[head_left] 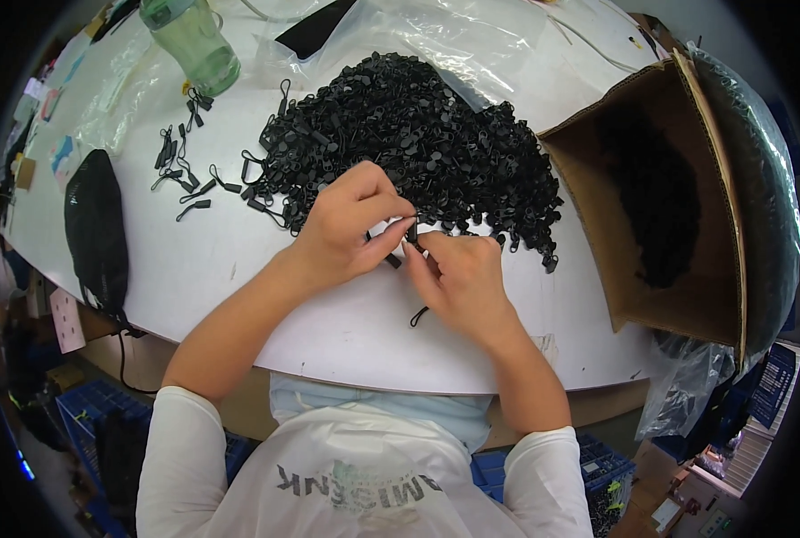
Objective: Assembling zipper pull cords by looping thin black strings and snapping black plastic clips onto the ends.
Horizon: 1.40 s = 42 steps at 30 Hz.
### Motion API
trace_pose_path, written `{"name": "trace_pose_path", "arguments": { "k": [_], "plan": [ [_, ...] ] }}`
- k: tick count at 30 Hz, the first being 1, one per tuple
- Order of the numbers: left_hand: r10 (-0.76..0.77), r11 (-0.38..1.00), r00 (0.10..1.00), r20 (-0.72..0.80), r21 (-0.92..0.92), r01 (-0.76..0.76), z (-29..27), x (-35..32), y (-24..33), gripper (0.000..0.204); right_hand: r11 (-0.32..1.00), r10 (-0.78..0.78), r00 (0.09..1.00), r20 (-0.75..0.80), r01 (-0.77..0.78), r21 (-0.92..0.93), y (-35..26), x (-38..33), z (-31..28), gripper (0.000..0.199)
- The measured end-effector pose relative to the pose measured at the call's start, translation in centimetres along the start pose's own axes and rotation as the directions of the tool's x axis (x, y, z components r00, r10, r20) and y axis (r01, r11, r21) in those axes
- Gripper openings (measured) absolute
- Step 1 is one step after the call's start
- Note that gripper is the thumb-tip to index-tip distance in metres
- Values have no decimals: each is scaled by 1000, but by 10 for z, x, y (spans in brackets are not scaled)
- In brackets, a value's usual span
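My left hand (350,224) and my right hand (467,278) meet over the table at the near edge of a big heap of small black zipper sliders (400,125). Between their fingertips is a small black zipper pull (411,232), pinched from both sides; my fingers partly cover it. A dark cord end shows under my left fingers. Below my right hand, a black cord loop (419,316) lies on the white tabletop. Several black cord pulls (204,188) with loops are scattered left of the heap.
An open cardboard box (588,224) with dark contents stands at the right, a plastic liner outside it. A green bottle (194,49) stands at the back left. Clear plastic sheeting (471,45) lies behind the heap. At the left lies a black pouch-like thing (97,233).
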<state>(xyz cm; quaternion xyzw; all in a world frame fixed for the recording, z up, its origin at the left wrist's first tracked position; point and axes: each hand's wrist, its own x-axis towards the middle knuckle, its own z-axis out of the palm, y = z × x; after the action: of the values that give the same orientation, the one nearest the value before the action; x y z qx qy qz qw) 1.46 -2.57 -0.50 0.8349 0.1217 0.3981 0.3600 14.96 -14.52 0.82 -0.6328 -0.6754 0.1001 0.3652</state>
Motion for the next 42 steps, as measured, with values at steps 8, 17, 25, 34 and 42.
{"name": "trace_pose_path", "arguments": {
  "k": [8,17,25,34,42],
  "plan": [
    [228,974,962,152,-51,-223,-7,0,-4,16,986,-106,994,-4,105,-133,-3,1,4,15],
    [39,999,971,236,-35,-32,-6,0,0,7,969,-224,970,-98,210,-133,3,2,5,14],
    [70,997,959,274,-45,-60,-23,8,-11,21,938,-264,964,34,265,-224,-4,11,-8,13],
    [-358,880,928,107,-295,373,-13,2,-4,35,861,-324,946,5,297,-414,-8,35,-20,17],
    [-284,919,959,16,-280,277,-22,6,-10,35,928,-174,985,-12,160,-336,-18,28,-24,13]
  ]
}}
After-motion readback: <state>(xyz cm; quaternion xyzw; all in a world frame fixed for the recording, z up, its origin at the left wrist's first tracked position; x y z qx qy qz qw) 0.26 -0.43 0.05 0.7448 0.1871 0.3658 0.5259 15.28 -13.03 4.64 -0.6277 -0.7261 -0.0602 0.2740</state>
